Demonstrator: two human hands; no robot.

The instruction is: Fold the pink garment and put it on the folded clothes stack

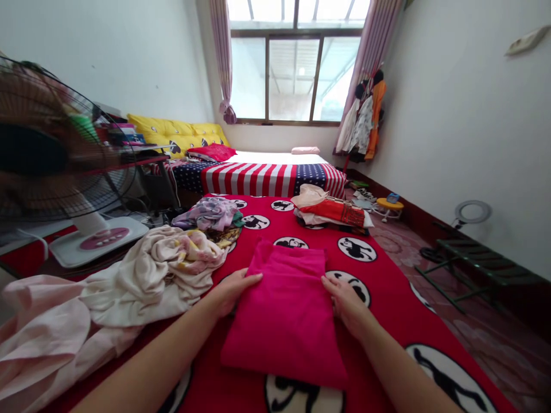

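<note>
Across the near part of the red patterned cover (396, 298), the bright pink cloth (284, 321) lies as a flat folded panel, centred before the person, its wide near edge slightly slanted and its far end a little rumpled. Just beyond that near edge, the left hand (235, 292) is at the left side, thumb over the cloth, the other fingers mostly hidden at or under the border. The right hand (346, 301) faces it at the right side, its fingers closed narrowly on that edge; how firm either hold is, I cannot tell.

For good handling here, I would draw both sides out evenly with a light pinch, then smooth the far end, where the layers look least level, and square the slanted near edge. Pulling harder on one side would likely skew the panel.

To the left, pale pink cloth (43, 338) and crumpled cream cloth (159, 275) lie loose; anything spread wide that way could catch on them. Farther off, a lilac-grey heap (210, 213) sits on the left and a stack of garments (333, 213) on the right, well apart from the hands. Beyond stands a bed with a striped cover (253, 179), below the window.
</note>
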